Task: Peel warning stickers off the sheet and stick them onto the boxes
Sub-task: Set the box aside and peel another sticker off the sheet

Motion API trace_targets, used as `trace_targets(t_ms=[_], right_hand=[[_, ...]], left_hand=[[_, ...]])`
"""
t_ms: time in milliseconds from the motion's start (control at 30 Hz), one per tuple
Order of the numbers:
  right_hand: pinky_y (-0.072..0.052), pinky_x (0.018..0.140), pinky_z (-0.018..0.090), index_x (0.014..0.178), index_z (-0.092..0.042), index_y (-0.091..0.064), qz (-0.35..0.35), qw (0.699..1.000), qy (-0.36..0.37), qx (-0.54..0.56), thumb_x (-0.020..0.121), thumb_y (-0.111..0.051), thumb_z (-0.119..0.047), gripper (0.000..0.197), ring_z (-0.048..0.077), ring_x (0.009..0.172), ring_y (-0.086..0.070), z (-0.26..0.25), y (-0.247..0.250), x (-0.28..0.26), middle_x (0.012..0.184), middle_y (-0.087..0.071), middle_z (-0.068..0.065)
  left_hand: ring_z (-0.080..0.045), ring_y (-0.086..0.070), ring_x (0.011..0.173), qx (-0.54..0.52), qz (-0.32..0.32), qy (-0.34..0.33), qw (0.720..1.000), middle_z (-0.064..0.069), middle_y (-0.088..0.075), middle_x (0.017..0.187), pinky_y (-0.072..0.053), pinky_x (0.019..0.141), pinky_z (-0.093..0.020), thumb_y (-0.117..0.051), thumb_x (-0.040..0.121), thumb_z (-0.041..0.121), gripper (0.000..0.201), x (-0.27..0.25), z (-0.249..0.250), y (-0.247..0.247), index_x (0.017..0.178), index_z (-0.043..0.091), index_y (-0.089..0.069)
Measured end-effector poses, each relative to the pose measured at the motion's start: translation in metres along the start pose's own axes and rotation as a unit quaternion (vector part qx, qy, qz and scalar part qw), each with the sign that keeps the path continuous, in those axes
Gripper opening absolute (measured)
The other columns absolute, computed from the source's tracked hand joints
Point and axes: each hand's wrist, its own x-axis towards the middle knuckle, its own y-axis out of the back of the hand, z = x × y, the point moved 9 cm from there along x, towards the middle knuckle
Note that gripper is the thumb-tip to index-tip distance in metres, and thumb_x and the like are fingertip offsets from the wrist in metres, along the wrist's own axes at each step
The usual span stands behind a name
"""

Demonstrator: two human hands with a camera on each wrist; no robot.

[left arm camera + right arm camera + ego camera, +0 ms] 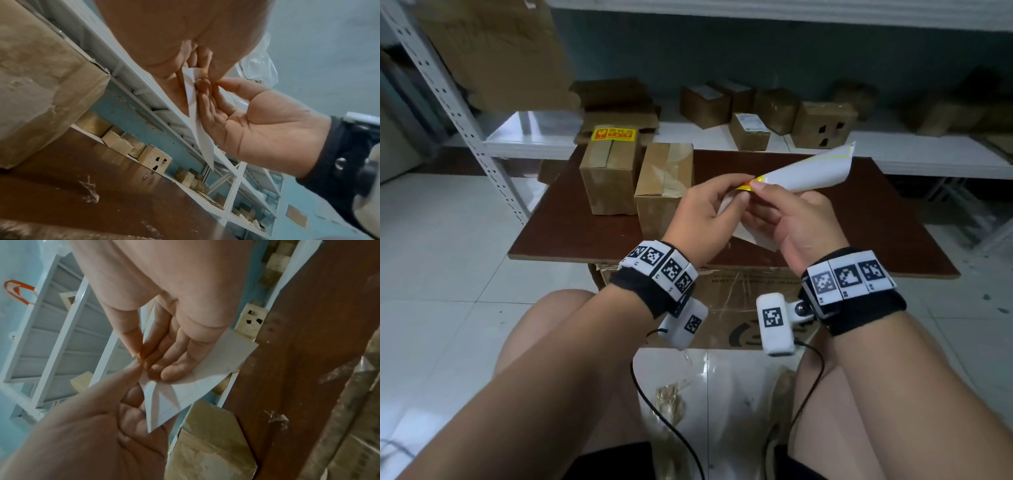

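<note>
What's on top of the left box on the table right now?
A yellow and red warning sticker lies across the far end of the left box's top, over the taped seam. The rest of the top is bare cardboard. Its print is too blurred to read.

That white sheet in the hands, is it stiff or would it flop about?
Probably floppy: the sticker sheet curls and creases between the left hand and right hand. It looks light, held by fingertip pinches alone. Its yellow sticker corner likely bends as easily.
</note>
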Motion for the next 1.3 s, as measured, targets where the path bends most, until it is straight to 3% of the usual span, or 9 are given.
trace_targets(t_ms=[133,233,433,567,833,967,1133,1233,1300], right_hand=[[-0.065,0.082,0.029,0.115,0.002,-0.073,-0.012,1.000,-0.004,0.006,0.100,-0.073,-0.011,0.020,0.021,0.084,-0.079,0.003,-0.003,0.006,0.098,-0.081,0.017],[-0.065,0.077,0.027,0.112,0.001,-0.073,-0.022,1.000,0.000,0.000,0.101,-0.071,-0.010,0.016,0.022,0.084,-0.078,0.006,-0.006,0.008,0.096,-0.080,0.017],[-0.065,0.088,0.034,0.108,0.005,-0.069,-0.034,0.999,0.005,0.007,0.100,-0.068,-0.002,0.011,0.025,0.089,-0.079,0.007,-0.009,0.016,0.094,-0.078,0.016],[-0.063,0.092,0.039,0.099,0.003,-0.072,-0.032,0.999,0.016,-0.004,0.099,-0.065,0.003,0.007,0.028,0.090,-0.078,0.010,-0.012,0.019,0.091,-0.078,0.018],[-0.064,0.090,0.039,0.099,0.004,-0.073,-0.020,0.999,0.033,-0.008,0.098,-0.066,0.004,0.007,0.032,0.094,-0.078,0.011,-0.016,0.019,0.092,-0.078,0.019],[-0.064,0.088,0.038,0.098,0.003,-0.073,-0.020,0.999,0.038,-0.003,0.098,-0.067,0.004,0.006,0.033,0.095,-0.077,0.012,-0.020,0.018,0.091,-0.078,0.018],[-0.064,0.088,0.038,0.096,0.000,-0.073,-0.017,0.999,0.043,-0.011,0.096,-0.069,0.005,0.006,0.030,0.092,-0.080,0.012,-0.020,0.017,0.088,-0.080,0.014],[-0.065,0.086,0.038,0.096,-0.002,-0.074,-0.020,0.999,0.044,-0.014,0.096,-0.069,0.004,0.007,0.031,0.093,-0.080,0.013,-0.020,0.017,0.090,-0.081,0.014],[-0.065,0.085,0.038,0.096,-0.002,-0.074,-0.021,0.999,0.043,-0.015,0.096,-0.069,0.004,0.007,0.032,0.094,-0.080,0.014,-0.020,0.017,0.091,-0.081,0.015]], left_hand=[[-0.011,-0.072,0.115,-0.033,0.003,0.019,0.999,0.004,-0.076,0.116,-0.058,0.103,-0.031,-0.063,0.104,0.011,0.028,0.000,-0.006,0.002,0.131,0.011,-0.071],[-0.013,-0.074,0.111,-0.061,-0.002,0.039,0.997,0.002,-0.077,0.113,-0.060,0.097,-0.028,-0.063,0.103,0.006,0.027,0.002,-0.013,0.005,0.127,0.014,-0.072],[-0.021,-0.073,0.119,-0.085,0.001,0.072,0.994,-0.007,-0.078,0.120,-0.057,0.107,-0.036,-0.060,0.102,0.010,0.029,0.005,-0.026,0.009,0.127,0.010,-0.074],[-0.018,-0.072,0.118,-0.080,0.010,0.094,0.992,-0.005,-0.077,0.117,-0.055,0.109,-0.034,-0.054,0.107,-0.001,0.030,0.006,-0.033,0.011,0.129,0.008,-0.073],[-0.021,-0.073,0.117,-0.124,0.021,0.128,0.984,-0.005,-0.079,0.114,-0.056,0.110,-0.038,-0.053,0.107,0.002,0.030,0.006,-0.042,0.011,0.122,0.015,-0.075],[-0.015,-0.074,0.112,-0.173,0.032,0.165,0.970,-0.005,-0.080,0.110,-0.055,0.111,-0.039,-0.052,0.108,0.000,0.030,0.004,-0.046,0.011,0.117,0.014,-0.076],[-0.031,-0.070,0.125,-0.188,0.031,0.183,0.964,-0.016,-0.078,0.122,-0.050,0.116,-0.051,-0.054,0.104,0.008,0.027,0.003,-0.048,0.011,0.121,0.012,-0.076],[-0.031,-0.070,0.125,-0.186,0.027,0.191,0.963,-0.015,-0.079,0.121,-0.050,0.116,-0.053,-0.056,0.098,0.018,0.031,0.002,-0.047,0.012,0.120,0.013,-0.077],[-0.033,-0.070,0.125,-0.186,0.025,0.190,0.964,-0.016,-0.078,0.121,-0.050,0.116,-0.055,-0.055,0.102,0.014,0.029,0.001,-0.047,0.013,0.123,0.009,-0.076]])
